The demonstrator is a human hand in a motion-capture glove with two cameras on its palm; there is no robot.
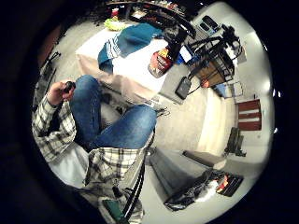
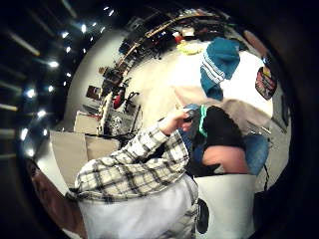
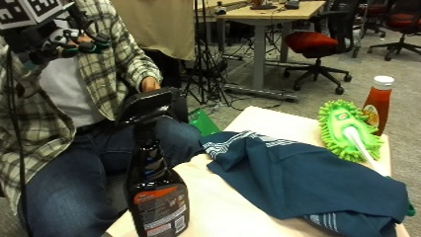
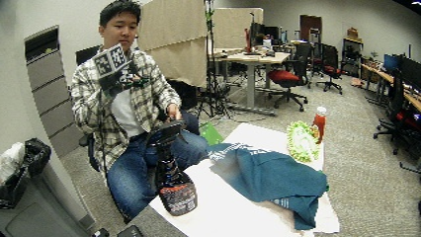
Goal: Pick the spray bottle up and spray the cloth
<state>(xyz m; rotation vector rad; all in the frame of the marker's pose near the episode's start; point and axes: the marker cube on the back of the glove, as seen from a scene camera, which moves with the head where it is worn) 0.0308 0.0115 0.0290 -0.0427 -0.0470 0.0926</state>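
A dark spray bottle (image 3: 156, 192) with a black trigger head stands upright at the near corner of the white-covered table (image 3: 217, 212). A teal cloth (image 3: 303, 182) with white stripes lies crumpled on the table to the bottle's right. My gloved right hand (image 3: 65, 39) is raised at chest height, well above and away from the bottle, fingers loosely curled and holding nothing. Both palm views look down on the seated person, with the bottle (image 1: 161, 60) and the cloth (image 1: 133, 39) far off. The bare left hand (image 3: 150, 84) rests by the thigh, holding a small dark object.
A green fluffy duster (image 3: 345, 128) and a ketchup bottle (image 3: 378, 103) sit at the table's far end. Behind stand a desk, a red office chair (image 3: 315, 44) and a tripod (image 1: 210, 46). A black bag (image 4: 26, 158) hangs by the wall.
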